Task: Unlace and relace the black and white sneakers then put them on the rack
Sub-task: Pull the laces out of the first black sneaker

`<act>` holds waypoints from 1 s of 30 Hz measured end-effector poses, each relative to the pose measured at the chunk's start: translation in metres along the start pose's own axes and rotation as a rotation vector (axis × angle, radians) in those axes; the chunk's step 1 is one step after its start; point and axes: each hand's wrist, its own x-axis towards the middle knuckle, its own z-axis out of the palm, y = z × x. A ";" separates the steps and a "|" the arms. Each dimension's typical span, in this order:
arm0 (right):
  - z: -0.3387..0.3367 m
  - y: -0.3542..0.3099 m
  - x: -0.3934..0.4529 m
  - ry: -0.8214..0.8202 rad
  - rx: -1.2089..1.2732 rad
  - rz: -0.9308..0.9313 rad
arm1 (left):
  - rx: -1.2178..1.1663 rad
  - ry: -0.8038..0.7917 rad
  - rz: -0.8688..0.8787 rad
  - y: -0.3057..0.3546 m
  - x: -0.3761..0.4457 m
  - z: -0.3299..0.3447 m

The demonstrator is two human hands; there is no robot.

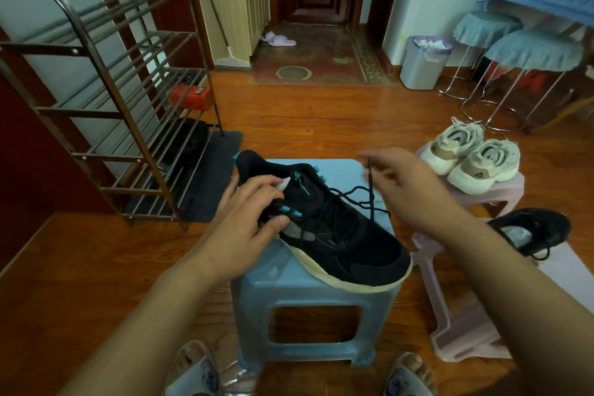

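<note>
On the blue stool [289,280], left hand [247,219] grasps the black sneaker [337,228]; right hand [408,183] pinches its lace [369,183].

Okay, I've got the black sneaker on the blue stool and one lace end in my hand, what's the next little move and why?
Probably keep drawing the lace up and out with your right hand, since it pinches the free end while crossings still run through the sneaker. Your left hand grips the collar, steadying the shoe on the blue stool.
</note>
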 end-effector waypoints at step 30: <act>0.020 -0.014 0.000 -0.074 -0.201 -0.235 | 0.011 -0.007 0.009 -0.001 0.001 0.000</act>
